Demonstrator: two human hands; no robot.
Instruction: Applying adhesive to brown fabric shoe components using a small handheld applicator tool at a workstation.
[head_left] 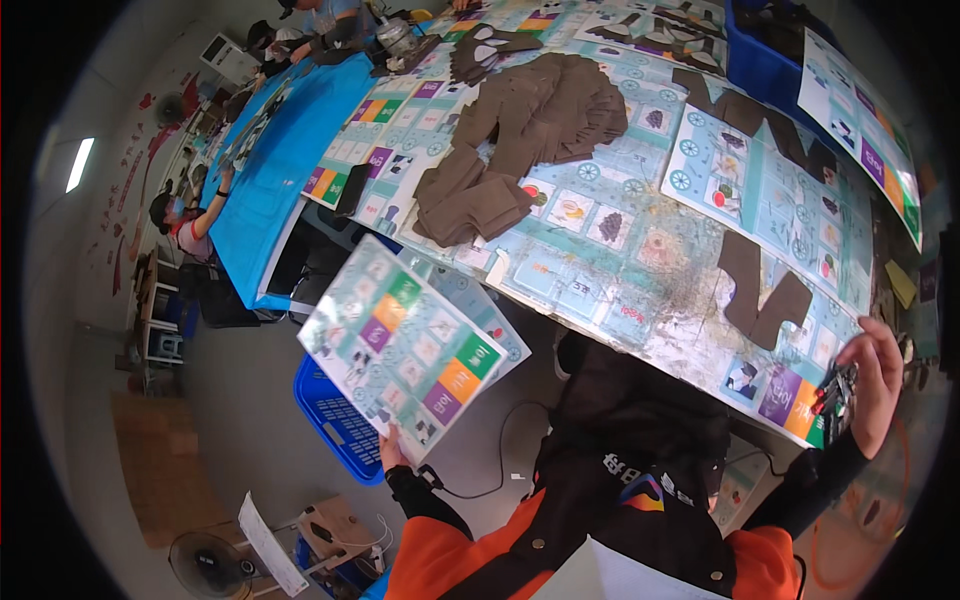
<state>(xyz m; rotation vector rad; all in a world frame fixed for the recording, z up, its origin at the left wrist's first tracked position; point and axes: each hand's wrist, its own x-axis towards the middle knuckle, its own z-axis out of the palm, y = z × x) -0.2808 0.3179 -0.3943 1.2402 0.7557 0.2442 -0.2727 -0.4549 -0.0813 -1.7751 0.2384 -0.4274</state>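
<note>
My left hand [393,452] grips the lower edge of a stiff printed sheet [400,345] covered in small pictures and coloured squares, holding it out to my left over the floor. A second similar sheet lies just behind it. My right hand [875,375] rests at the near right edge of the table [620,270], fingers closed on a small dark tool or bundle [833,395] with red bits; what it is cannot be made out. Two brown fabric pieces [760,290] lie on the table beside that hand.
A heap of brown fabric pieces [520,140] lies mid-table on printed sheets. A blue crate [340,425] stands on the floor under the held sheet. A blue bin [770,60] sits at the far right. Other people work at the far left and the far end.
</note>
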